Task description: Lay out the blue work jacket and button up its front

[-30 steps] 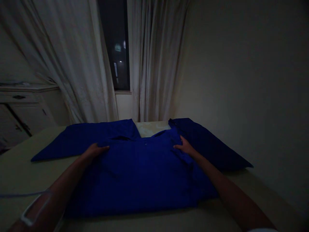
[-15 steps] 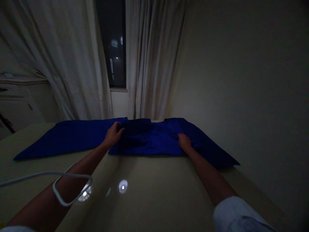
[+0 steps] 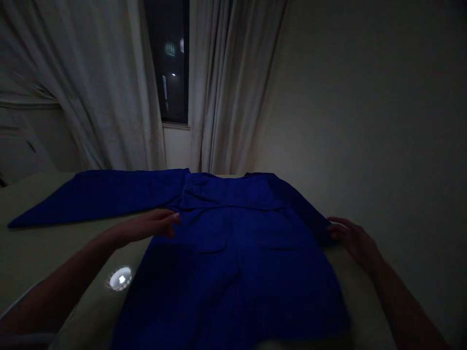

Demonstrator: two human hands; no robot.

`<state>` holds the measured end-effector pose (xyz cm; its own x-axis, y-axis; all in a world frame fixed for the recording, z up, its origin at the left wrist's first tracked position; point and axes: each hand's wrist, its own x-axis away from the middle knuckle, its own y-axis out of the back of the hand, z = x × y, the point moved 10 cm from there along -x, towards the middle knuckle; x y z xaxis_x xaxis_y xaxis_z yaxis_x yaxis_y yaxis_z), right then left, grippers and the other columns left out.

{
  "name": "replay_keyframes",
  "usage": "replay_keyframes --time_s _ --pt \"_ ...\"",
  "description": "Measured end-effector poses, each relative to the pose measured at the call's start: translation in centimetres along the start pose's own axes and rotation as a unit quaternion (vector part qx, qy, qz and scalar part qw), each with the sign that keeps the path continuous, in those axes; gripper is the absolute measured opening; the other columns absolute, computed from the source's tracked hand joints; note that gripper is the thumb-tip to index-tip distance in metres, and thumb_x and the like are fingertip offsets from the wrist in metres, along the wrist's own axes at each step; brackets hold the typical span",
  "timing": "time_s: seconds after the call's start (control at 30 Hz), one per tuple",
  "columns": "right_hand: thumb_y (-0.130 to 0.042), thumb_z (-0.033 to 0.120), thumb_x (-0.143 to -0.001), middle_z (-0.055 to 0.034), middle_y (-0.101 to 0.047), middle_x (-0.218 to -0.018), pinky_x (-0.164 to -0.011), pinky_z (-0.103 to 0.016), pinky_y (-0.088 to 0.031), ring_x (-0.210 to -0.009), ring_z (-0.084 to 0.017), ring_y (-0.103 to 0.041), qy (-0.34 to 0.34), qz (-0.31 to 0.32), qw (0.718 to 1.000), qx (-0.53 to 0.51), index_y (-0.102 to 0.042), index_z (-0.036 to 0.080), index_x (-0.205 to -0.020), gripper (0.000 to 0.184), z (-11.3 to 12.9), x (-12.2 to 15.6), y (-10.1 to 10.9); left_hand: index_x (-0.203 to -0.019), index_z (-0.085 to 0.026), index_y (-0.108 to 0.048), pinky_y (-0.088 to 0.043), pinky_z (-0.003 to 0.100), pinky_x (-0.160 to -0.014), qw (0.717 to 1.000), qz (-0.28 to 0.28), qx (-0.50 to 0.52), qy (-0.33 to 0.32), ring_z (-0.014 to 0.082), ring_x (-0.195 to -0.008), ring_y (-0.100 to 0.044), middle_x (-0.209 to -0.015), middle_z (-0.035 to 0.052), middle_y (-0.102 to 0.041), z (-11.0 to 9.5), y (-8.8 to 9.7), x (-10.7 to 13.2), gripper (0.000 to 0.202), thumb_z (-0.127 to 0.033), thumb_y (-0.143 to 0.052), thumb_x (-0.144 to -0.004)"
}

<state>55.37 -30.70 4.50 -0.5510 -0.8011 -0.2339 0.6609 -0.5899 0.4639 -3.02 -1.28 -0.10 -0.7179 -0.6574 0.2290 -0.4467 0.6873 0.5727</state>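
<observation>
A dark blue long-sleeved garment lies spread over the table, its body reaching down toward me with a few creases across the upper part. Its left sleeve stretches out flat to the left, while the right sleeve slants down to the right. Just beside the left edge of the body, below that sleeve, is my left hand, fingers loosely bent and holding nothing. At the end of the right sleeve, my right hand has its fingers apart, the tips at the cloth. Dim light hides finer detail.
The pale glossy table reflects a bright lamp spot. Behind it hang long light curtains around a dark window. A plain wall rises close along the right side.
The garment's body, gathered up near the far edge before, now extends toward me. Both hands have let go of it; the left moved slightly left and nearer, the right moved out to the right sleeve's end.
</observation>
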Motion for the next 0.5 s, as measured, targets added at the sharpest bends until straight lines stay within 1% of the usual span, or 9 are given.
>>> replay_keyframes --time_s 0.03,0.1,0.17,0.23,0.27,0.33,0.4,0.43,0.5 --pt "-0.055 0.077 -0.088 -0.0161 -0.08 -0.094 -0.074 -0.047 -0.061 -0.076 -0.03 -0.075 -0.013 0.011 1.0 -0.009 -0.076 0.024 -0.111 0.062 1.0 -0.6 -1.7 -0.112 -0.019 -0.073 -0.057 0.043 -0.095 0.996 -0.04 -0.067 -0.031 0.0325 -0.102 -0.073 -0.106 0.013 -0.079 -1.0 -1.1 -1.7 0.071 -0.079 -0.041 -0.094" --pt "-0.067 0.072 -0.083 -0.0116 -0.08 -0.091 -0.078 -0.046 -0.061 -0.075 -0.027 -0.073 -0.001 0.045 0.999 0.022 -0.076 0.022 -0.104 0.055 4.1 -2.1 -6.7 -0.124 -0.018 -0.072 -0.051 0.046 -0.107 0.974 -0.113 -0.17 -0.098 0.0329 -0.119 -0.069 -0.128 0.0161 -0.074 -2.7 -4.1 -4.6 0.064 -0.067 -0.039 -0.099" --pt "-0.065 0.065 -0.088 -0.0098 -0.08 -0.101 -0.09 -0.049 -0.06 -0.091 -0.03 -0.074 0.088 0.109 0.986 0.088 -0.076 0.026 -0.102 0.043 8.2 -3.4 -14.1 -0.144 -0.021 -0.064 -0.039 0.051 -0.121 0.948 -0.145 -0.249 -0.134 0.034 -0.144 -0.054 -0.156 0.0148 -0.058 -3.0 -7.8 -6.6 0.062 -0.06 -0.042 -0.102" --pt "-0.07 0.06 -0.089 -0.0081 -0.079 -0.111 -0.099 -0.046 -0.058 -0.105 -0.03 -0.073 0.124 0.142 0.978 0.093 -0.077 0.031 -0.105 0.033 10.4 -4.5 -21.7 -0.157 -0.03 -0.052 -0.028 0.055 -0.128 0.933 -0.136 -0.3 -0.146 0.0322 -0.156 -0.039 -0.17 0.0082 -0.041 -2.2 -10.9 -7.9 0.064 -0.063 -0.041 -0.103" --pt "-0.071 0.056 -0.091 -0.0083 -0.077 -0.118 -0.103 -0.045 -0.056 -0.111 -0.029 -0.072 0.141 0.159 0.972 0.101 -0.077 0.033 -0.111 0.032 11.1 -4.9 -25.8 -0.161 -0.034 -0.047 -0.024 0.056 -0.13 0.928 -0.126 -0.317 -0.148 0.0311 -0.159 -0.034 -0.172 0.0057 -0.036 -1.8 -11.9 -8.1 0.066 -0.065 -0.039 -0.104" --pt "-0.073 0.049 -0.094 -0.0085 -0.071 -0.135 -0.114 -0.046 -0.049 -0.129 -0.03 -0.064 0.193 0.174 0.953 0.156 -0.072 0.03 -0.128 0.039 12.6 -5.4 -33.5 -0.164 -0.036 -0.04 -0.022 0.057 -0.131 0.923 -0.111 -0.339 -0.146 0.0295 -0.161 -0.03 -0.174 0.0042 -0.03 -1.0 -12.8 -8.2 0.068 -0.068 -0.033 -0.105" --pt "-0.076 0.044 -0.094 -0.0058 -0.065 -0.144 -0.119 -0.054 -0.043 -0.141 -0.034 -0.055 0.201 0.173 0.949 0.171 -0.067 0.031 -0.135 0.043 13.4 -6.2 -39.7 -0.165 -0.035 -0.038 -0.022 0.056 -0.131 0.918 -0.108 -0.352 -0.144 0.0287 -0.161 -0.029 -0.174 0.0046 -0.028 -0.7 -12.7 -8.0 0.068 -0.068 -0.031 -0.106" --pt "-0.074 0.043 -0.096 -0.0054 -0.064 -0.145 -0.118 -0.056 -0.044 -0.141 -0.034 -0.054 0.199 0.171 0.949 0.173 -0.067 0.032 -0.134 0.04 13.8 -6.5 -42.0 -0.165 -0.035 -0.038 -0.022 0.055 -0.131 0.916 -0.11 -0.357 -0.147 0.0282 -0.161 -0.029 -0.174 0.0047 -0.029 -0.8 -12.5 -7.9 0.068 -0.067 -0.031 -0.106" --pt "-0.068 0.041 -0.103 -0.0073 -0.064 -0.143 -0.109 -0.054 -0.053 -0.129 -0.03 -0.061 0.21 0.18 0.945 0.176 -0.068 0.031 -0.131 0.03 14.5 -7.1 -44.5 -0.165 -0.035 -0.038 -0.023 0.053 -0.131 0.912 -0.116 -0.363 -0.154 0.0274 -0.161 -0.031 -0.174 0.0044 -0.03 -1.2 -12.2 -7.8 0.067 -0.067 -0.032 -0.107"
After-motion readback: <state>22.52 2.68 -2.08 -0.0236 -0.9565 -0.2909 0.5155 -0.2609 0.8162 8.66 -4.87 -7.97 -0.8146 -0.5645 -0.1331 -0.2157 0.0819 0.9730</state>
